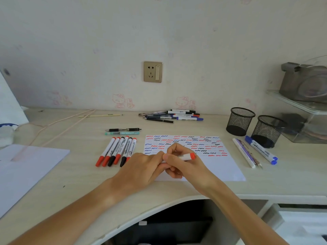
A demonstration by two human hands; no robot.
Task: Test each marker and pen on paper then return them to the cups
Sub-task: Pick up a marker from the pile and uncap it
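Your two hands meet over the near left part of the white sheet of paper covered in red, blue and black squiggles, which lies flat on the pale wood-grain desk. Your right hand grips a white-barrelled marker with a red cap, fingers curled round the barrel, the capped end pointing right. Your left hand pinches the marker's other end, fingertips pressed against those of the right hand. Just left of the paper a row of white markers with red and black caps lies side by side, caps toward you, with a black pen and a mint-green pen beyond them. Near the wall sits a loose pile of markers and pens. To the right, two black wire-mesh cups stand upright side by side, both looking empty as far as the mesh lets you tell. In front of the nearer cup lie two white markers with blue caps and beside them some slim pale pens. A spare white sheet rests at the far left of the desk.
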